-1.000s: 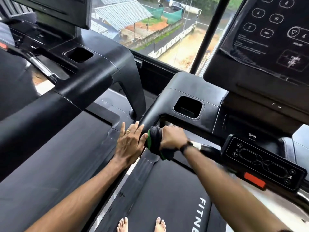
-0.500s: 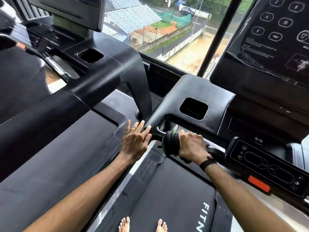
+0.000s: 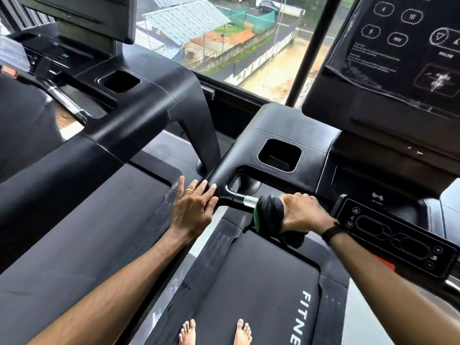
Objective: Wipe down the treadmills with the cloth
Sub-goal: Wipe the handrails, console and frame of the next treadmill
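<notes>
Right hand (image 3: 302, 212) clamped on cloth (image 3: 270, 215), wrapped round bar (image 3: 242, 200) of the treadmill (image 3: 256, 282). Bar's long axis left to right, bare length lying leftward toward the frame. Left hand (image 3: 193, 210) flat, fingers straight, pressed on frame, well clear of cloth.

This is a gym on an upper floor: two black treadmills (image 3: 261, 290) stand side by side with consoles (image 3: 403, 53) and cup holders, facing a window (image 3: 249, 46) over rooftops below.
</notes>
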`<state>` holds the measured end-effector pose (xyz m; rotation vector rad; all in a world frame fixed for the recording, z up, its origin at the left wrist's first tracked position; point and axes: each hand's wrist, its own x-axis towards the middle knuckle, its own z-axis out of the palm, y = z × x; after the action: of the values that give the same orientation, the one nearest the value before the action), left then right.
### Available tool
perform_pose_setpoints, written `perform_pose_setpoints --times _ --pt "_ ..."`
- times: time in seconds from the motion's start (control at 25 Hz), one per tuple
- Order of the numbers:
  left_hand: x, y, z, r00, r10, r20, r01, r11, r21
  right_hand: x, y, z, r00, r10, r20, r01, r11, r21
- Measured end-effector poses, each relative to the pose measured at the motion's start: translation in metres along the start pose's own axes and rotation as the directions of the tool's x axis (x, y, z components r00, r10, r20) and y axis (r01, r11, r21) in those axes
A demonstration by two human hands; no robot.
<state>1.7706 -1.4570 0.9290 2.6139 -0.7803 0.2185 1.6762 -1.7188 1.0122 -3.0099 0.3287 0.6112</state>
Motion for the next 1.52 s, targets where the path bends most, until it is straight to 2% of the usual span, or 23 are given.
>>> perform_pose_setpoints --times 0.04,0.08,0.12,0.16,0.2,0.24,0.32,0.36,0.44,0.48,0.52,0.56,0.64,0.68,0.76,0.84,0.96,1.04,1.12,1.2,1.28,1.4,1.52 --pt "0.000 -0.001 0.000 1.000 0.000 -0.001 0.000 1.000 -0.006 0.006 0.009 -0.009 0.985 -0.003 0.175 -0.030 0.981 0.190" --pt "0.000 -0.002 0.001 1.000 -0.002 -0.003 0.002 1.000 -0.011 0.012 0.016 -0.012 0.967 -0.036 0.253 -0.042 0.955 0.295" --pt "0.000 -0.002 0.001 1.000 -0.002 -0.004 0.002 1.000 -0.012 0.009 0.015 -0.011 0.972 -0.024 0.233 -0.047 0.955 0.292" --pt "-0.002 -0.002 0.001 1.000 0.000 -0.005 0.000 1.000 -0.011 0.001 0.012 0.000 0.993 0.011 0.117 -0.032 0.984 0.177" --pt "-0.001 -0.001 0.002 1.000 0.003 -0.011 -0.003 1.000 -0.012 -0.010 0.008 0.020 0.991 0.002 -0.132 -0.007 0.999 -0.040" --pt "0.000 -0.002 0.002 1.000 0.001 -0.020 -0.001 1.000 -0.016 -0.023 0.002 0.040 0.943 -0.061 -0.326 -0.020 0.971 -0.237" --pt "0.000 -0.002 0.003 1.000 -0.006 -0.020 0.006 1.000 -0.024 -0.034 0.000 0.045 0.924 -0.040 -0.381 -0.072 0.958 -0.276" --pt "-0.001 -0.002 0.002 1.000 -0.003 -0.020 0.003 1.000 -0.022 -0.026 0.006 0.031 0.955 -0.037 -0.296 -0.039 0.968 -0.247" --pt "-0.001 -0.003 0.002 1.000 0.003 -0.023 -0.003 1.000 -0.009 -0.010 0.017 -0.005 0.999 0.023 0.039 -0.026 0.998 0.064" --pt "-0.001 -0.004 0.001 1.000 -0.001 -0.019 0.001 1.000 -0.007 -0.003 0.019 -0.012 0.980 0.008 0.197 -0.046 0.981 0.190" --pt "-0.001 -0.003 0.001 1.000 -0.004 -0.013 0.004 1.000 -0.008 0.001 0.019 -0.014 0.965 -0.002 0.264 -0.066 0.966 0.249" --pt "-0.002 -0.002 0.001 1.000 -0.007 -0.010 0.006 1.000 -0.009 -0.002 0.015 -0.011 0.976 0.024 0.219 -0.076 0.970 0.232" --pt "-0.001 -0.002 0.002 1.000 -0.007 -0.020 0.007 1.000 0.000 -0.016 0.003 0.024 0.981 0.060 -0.185 -0.070 0.996 -0.048" --pt "-0.001 -0.002 0.002 1.000 -0.009 -0.024 0.009 1.000 0.011 -0.025 -0.005 0.042 0.937 0.031 -0.348 -0.106 0.974 -0.200" --pt "-0.002 -0.001 0.001 1.000 -0.004 -0.024 0.005 1.000 0.030 -0.034 -0.011 0.055 0.866 0.000 -0.500 -0.154 0.951 -0.267" --pt "-0.002 -0.001 0.001 1.000 0.009 -0.027 -0.008 0.999 0.043 -0.027 -0.010 0.036 0.905 0.018 -0.425 -0.112 0.974 -0.198" --pt "-0.002 -0.001 -0.003 1.000 -0.005 -0.021 0.006 0.999 0.047 -0.008 -0.008 0.010 0.993 -0.043 -0.107 0.043 0.999 0.004" --pt "-0.004 0.004 -0.008 0.998 -0.026 -0.049 0.026 1.000 -0.002 0.007 -0.004 -0.006 0.990 -0.057 0.127 0.035 0.986 0.165" --pt "-0.011 0.006 -0.017 0.994 -0.055 -0.090 0.051 0.998 -0.049 0.017 -0.007 -0.007 0.983 -0.070 0.173 0.024 0.967 0.253" --pt "-0.025 0.005 -0.025 0.987 -0.123 -0.107 0.116 0.990 -0.076 0.018 -0.020 0.010 0.996 -0.064 -0.056 0.070 0.989 0.127" --pt "-0.047 0.000 -0.032 0.979 -0.185 -0.085 0.178 0.980 -0.085 0.010 -0.040 0.041 0.928 -0.044 -0.371 -0.005 0.991 -0.131" --pt "-0.078 -0.011 -0.048 0.983 -0.181 -0.022 0.180 0.982 -0.057 0.005 -0.055 0.059 0.868 -0.002 -0.497 -0.098 0.979 -0.177" --pt "-0.089 -0.020 -0.058 0.984 -0.175 0.017 0.175 0.984 -0.042 0.002 -0.046 0.045 0.903 -0.028 -0.429 -0.030 0.991 -0.130"
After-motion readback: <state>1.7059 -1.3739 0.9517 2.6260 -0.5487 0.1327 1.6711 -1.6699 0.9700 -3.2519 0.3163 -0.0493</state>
